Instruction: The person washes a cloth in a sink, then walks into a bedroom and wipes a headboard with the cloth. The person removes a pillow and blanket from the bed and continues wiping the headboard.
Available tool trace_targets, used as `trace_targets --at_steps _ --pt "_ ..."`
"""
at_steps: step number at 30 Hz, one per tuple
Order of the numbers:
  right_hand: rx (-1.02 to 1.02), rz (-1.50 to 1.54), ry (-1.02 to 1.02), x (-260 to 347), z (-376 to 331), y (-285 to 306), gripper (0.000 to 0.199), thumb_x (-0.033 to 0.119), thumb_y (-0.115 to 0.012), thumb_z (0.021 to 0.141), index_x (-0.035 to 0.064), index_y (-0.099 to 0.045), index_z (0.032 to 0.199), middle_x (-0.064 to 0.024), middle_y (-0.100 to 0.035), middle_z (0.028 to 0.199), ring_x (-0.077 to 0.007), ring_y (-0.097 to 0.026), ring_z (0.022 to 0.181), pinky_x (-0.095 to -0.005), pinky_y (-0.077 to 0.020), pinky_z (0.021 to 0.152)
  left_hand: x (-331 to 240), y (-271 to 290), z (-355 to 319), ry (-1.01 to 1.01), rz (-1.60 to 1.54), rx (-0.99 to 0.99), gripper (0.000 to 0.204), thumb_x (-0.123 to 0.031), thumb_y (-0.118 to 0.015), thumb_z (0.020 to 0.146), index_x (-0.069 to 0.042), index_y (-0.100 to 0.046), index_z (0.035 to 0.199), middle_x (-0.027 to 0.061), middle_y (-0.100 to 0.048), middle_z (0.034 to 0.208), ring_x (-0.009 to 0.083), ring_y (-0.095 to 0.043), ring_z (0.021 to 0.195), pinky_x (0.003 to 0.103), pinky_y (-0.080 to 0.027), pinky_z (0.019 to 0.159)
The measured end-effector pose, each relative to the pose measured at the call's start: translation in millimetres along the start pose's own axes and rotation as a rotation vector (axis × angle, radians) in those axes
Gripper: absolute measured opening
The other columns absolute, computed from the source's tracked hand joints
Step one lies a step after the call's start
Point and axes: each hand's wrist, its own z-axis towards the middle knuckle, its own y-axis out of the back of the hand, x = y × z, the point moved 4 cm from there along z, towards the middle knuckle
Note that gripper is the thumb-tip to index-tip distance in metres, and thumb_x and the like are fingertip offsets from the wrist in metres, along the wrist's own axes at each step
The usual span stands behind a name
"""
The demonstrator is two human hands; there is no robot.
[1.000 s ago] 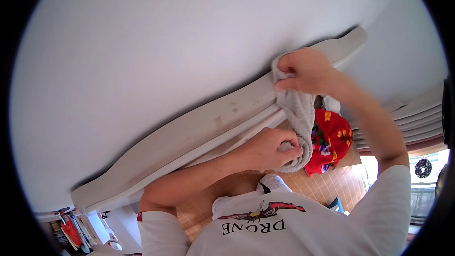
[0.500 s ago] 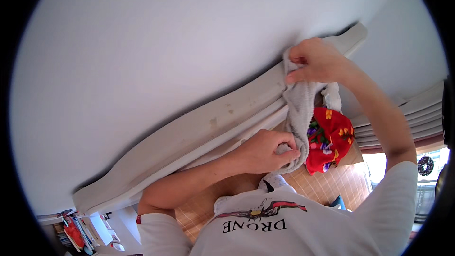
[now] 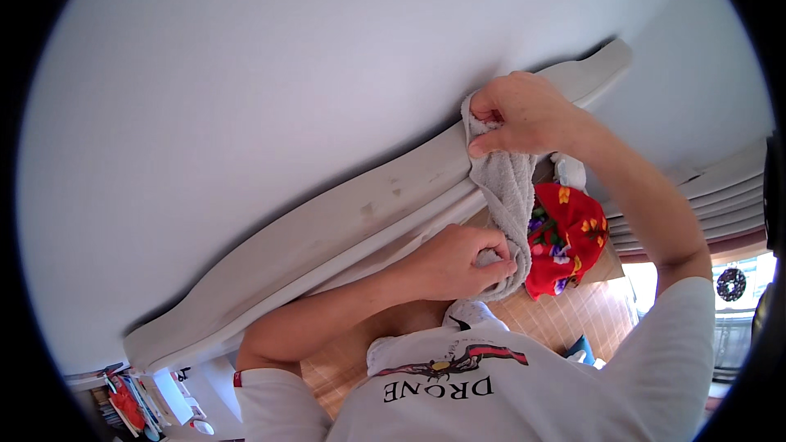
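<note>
A light grey fluffy cloth stretches between my two hands. Its lower end is bunched in my left hand, whose fingers are curled round it. My right hand pinches the upper end and presses it on the top edge of a cream headboard, which has a few dark marks on its face. The cloth hangs down in front of the headboard from there. Part of the headboard is hidden behind my left forearm.
A red flowered cloth covers something just right of the grey cloth. A pale wall rises behind the headboard. Books stand at the lower left. Grey curtain folds hang at the right by a window. Below lies a brown checked surface.
My right hand has slid left along the headboard's top edge, drawing the upper end of the grey cloth with it. The left hand has hardly moved.
</note>
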Motion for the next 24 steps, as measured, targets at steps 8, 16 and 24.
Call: trace_targets --at_steps 8,16,24 --pt "-0.003 -0.005 0.028 -2 2 0 0.045 0.029 -0.074 0.061 -0.0008 -0.04 0.059 -0.0122 -0.038 0.053 -0.0278 -0.039 0.051 -0.0391 -0.033 0.05 8 -3 2 -0.044 0.02 -0.009 0.02 -0.023 -0.063 0.082 -0.004 -0.062 0.086 0.0081 -0.062 0.067 0.0126 -0.052 0.054 0.028 -0.041 0.052" --pt "0.041 -0.021 -0.074 -13 -4 7 0.042 0.027 -0.074 0.062 -0.0012 -0.042 0.06 -0.0126 -0.041 0.053 -0.0279 -0.04 0.053 -0.0391 -0.0341 0.05 11 -5 5 -0.077 0.013 -0.021 0.019 -0.022 -0.063 0.083 -0.003 -0.062 0.087 0.0036 -0.061 0.067 0.0069 -0.048 0.051 0.025 -0.039 0.049" --pt "0.004 0.005 0.005 -19 2 6 0.043 0.027 -0.072 0.065 -0.0013 -0.04 0.06 -0.0138 -0.04 0.052 -0.0294 -0.039 0.054 -0.0399 -0.0344 0.052 7 -4 4 -0.11 -0.003 -0.026 0.018 -0.022 -0.063 0.083 -0.004 -0.062 0.087 0.0048 -0.062 0.067 0.0079 -0.051 0.054 0.026 -0.041 0.052"
